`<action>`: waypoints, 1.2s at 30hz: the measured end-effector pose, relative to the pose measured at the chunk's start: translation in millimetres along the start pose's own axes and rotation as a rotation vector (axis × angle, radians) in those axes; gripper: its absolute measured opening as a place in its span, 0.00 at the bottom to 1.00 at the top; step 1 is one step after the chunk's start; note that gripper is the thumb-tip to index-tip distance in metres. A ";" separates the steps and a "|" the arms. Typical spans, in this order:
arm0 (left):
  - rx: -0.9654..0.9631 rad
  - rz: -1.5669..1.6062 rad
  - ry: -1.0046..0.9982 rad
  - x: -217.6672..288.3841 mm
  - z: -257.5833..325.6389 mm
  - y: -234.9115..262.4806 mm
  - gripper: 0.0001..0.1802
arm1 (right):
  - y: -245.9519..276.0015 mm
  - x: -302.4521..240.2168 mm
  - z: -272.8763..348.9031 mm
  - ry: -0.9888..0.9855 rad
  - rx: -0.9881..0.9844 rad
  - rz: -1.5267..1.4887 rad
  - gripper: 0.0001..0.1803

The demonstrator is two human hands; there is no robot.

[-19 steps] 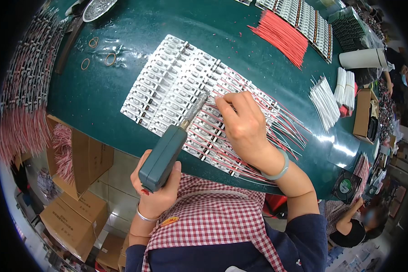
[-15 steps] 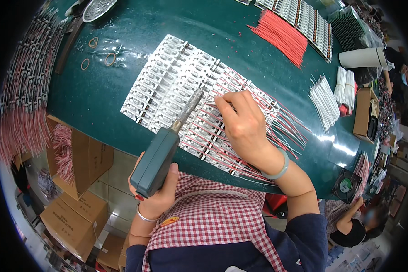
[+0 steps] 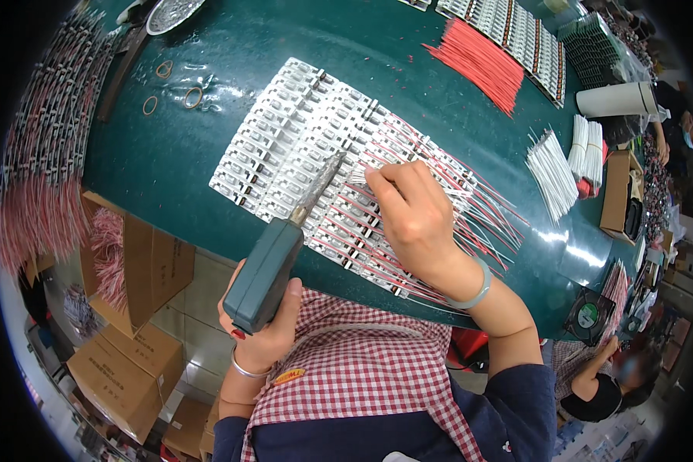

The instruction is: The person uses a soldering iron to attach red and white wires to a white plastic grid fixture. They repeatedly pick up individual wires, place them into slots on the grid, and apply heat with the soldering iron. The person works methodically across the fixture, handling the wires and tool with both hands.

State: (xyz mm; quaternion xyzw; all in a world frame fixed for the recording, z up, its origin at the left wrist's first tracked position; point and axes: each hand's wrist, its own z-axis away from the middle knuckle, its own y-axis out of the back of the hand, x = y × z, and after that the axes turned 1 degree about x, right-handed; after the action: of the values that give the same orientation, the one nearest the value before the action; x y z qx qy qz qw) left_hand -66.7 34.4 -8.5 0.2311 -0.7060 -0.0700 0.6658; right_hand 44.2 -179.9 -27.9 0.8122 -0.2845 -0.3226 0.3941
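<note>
Now — left hand point(image 3: 263, 331) clamped on soldering iron point(image 3: 266, 269) | right hand point(image 3: 416, 219) pinching wire point(image 3: 356, 175) — over white strips point(image 3: 285, 138).

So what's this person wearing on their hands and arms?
Both hands are bare, no gloves. The left hand has a thin silver bangle at the wrist and red-painted nails. The right hand has a pale green, smooth bangle at the wrist. Dark navy sleeves are pushed up both forearms, under a red-and-white checked apron.

Single head-worn fisheye, steeply down, probably close over the green table point(image 3: 208, 138).
</note>
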 end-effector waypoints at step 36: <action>-0.022 -0.009 0.065 -0.3 5.5 8.1 0.15 | -4.2 -2.9 -1.1 0.017 -0.012 0.050 0.16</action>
State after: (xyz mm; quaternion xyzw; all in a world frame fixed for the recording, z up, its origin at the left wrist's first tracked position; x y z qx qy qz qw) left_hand -73.9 40.5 -6.0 0.2289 -0.6823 -0.0732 0.6905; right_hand 44.1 -175.1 -30.0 0.8051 -0.2994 -0.3076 0.4093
